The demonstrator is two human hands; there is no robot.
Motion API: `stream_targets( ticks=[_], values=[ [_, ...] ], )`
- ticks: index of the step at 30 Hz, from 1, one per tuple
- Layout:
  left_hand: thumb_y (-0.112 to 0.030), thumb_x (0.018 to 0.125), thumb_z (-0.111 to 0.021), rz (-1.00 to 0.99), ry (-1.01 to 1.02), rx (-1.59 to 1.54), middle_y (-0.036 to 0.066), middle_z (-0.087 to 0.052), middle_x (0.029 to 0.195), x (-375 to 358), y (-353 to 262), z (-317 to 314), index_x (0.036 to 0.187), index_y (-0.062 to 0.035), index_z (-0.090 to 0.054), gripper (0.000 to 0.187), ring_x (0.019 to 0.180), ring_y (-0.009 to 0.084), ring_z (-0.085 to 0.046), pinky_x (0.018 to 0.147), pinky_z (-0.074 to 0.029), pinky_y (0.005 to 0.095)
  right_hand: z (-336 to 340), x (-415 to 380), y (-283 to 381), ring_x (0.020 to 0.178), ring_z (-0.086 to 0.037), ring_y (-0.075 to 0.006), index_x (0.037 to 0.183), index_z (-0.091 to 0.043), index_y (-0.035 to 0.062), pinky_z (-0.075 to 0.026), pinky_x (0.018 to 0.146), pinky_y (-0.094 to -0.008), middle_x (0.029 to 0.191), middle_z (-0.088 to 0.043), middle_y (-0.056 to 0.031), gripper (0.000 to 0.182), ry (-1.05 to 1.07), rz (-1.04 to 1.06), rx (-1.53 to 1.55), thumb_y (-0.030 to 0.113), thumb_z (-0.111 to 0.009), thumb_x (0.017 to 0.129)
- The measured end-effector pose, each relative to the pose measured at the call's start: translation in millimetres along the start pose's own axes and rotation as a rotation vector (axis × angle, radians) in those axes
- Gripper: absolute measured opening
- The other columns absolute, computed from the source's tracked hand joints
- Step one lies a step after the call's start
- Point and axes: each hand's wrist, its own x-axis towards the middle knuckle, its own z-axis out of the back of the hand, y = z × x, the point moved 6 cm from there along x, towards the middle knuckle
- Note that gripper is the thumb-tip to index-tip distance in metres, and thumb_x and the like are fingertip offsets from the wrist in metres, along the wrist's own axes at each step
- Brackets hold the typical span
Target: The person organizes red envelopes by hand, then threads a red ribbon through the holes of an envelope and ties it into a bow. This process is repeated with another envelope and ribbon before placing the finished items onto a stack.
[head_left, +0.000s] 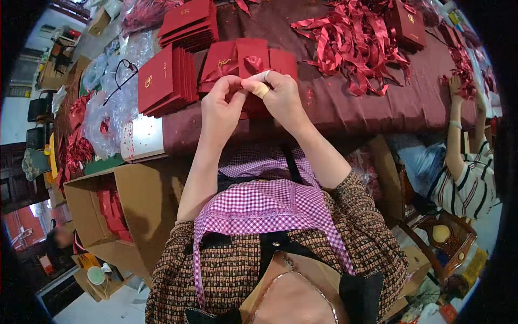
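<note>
My left hand (222, 105) and my right hand (280, 97) meet at the table's front edge, fingertips pinched together. Between and just beyond them is a red satin ribbon (254, 63), lying across a red gift bag (252, 49) with a gold mark beside it. Both hands appear closed on the ribbon, though its ends are hidden behind the fingers. Pale tape or covers wrap the thumb and a finger of my right hand. Close to my left hand stands a row of red gift bags (164, 81) with gold print.
More red bags (189, 22) are stacked behind. A heap of loose red ribbons (350, 46) lies right of centre, beside another red bag (408, 24). Eyeglasses (124, 75) rest on clear plastic at left. A cardboard box (127, 216) stands below. A co-worker (464, 178) handles ribbons at right.
</note>
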Motion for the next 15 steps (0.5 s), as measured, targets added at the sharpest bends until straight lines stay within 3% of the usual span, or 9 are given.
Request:
stream_targets(
  ticks=[2,6,8,9,12,15],
  values=[
    [-0.004,0.086,-0.062,-0.066,-0.027,0.164,0.006,-0.063,0.075,-1,-8,1,0.092,0.0002,-0.060,0.009,0.065,0.0096,-0.056,0.060,-0.046,0.0264,0,2,1,0.066,-0.068,-0.0217,0.088,-0.069,0.0000,-0.050,0.060,-0.0291,0.076,-0.068,-0.0169,0.020,0.082,-0.041,-0.183,0.020,-0.068,0.085],
    [-0.005,0.086,-0.062,-0.056,-0.026,0.184,0.008,-0.061,0.072,2,1,5,0.091,0.0006,-0.059,0.008,0.064,0.0103,-0.055,0.059,-0.045,0.0269,5,2,8,0.067,-0.066,-0.0260,0.092,-0.068,0.0028,-0.049,0.061,-0.0327,0.077,-0.067,-0.0166,0.018,0.058,0.133,-0.063,0.019,-0.067,0.084],
    [-0.005,0.086,-0.061,-0.030,-0.011,0.153,0.008,-0.060,0.070,2,4,5,0.091,0.0003,-0.059,0.008,0.063,0.0101,-0.054,0.058,-0.045,0.0268,3,2,6,0.072,-0.064,-0.0273,0.098,-0.066,0.0043,-0.046,0.068,-0.0370,0.081,-0.067,-0.0137,0.021,0.220,0.095,-0.221,0.017,-0.067,0.082],
    [-0.005,0.086,-0.061,-0.029,-0.010,0.153,0.008,-0.060,0.070,1,3,6,0.091,0.0003,-0.059,0.008,0.063,0.0101,-0.054,0.058,-0.045,0.0268,4,1,8,0.076,-0.062,-0.0271,0.098,-0.066,0.0065,-0.042,0.076,-0.0383,0.082,-0.066,-0.0105,0.021,0.201,0.164,-0.354,0.015,-0.068,0.079],
    [-0.004,0.086,-0.061,-0.055,-0.004,0.208,0.007,-0.060,0.070,1,1,4,0.091,0.0001,-0.059,0.007,0.063,0.0098,-0.053,0.058,-0.045,0.0263,8,-4,19,0.078,-0.062,-0.0268,0.090,-0.064,0.0083,-0.040,0.078,-0.0384,0.081,-0.065,-0.0084,0.012,0.113,0.346,-0.431,0.015,-0.067,0.080],
    [-0.004,0.085,-0.063,0.004,-0.006,0.113,0.007,-0.061,0.075,2,12,6,0.097,0.0018,-0.059,0.014,0.067,0.0095,-0.054,0.061,-0.046,0.0258,9,-1,9,0.077,-0.062,-0.0263,0.084,-0.061,0.0083,-0.039,0.076,-0.0374,0.080,-0.065,-0.0078,0.008,0.069,0.260,-0.389,0.013,-0.066,0.081]
  ],
)
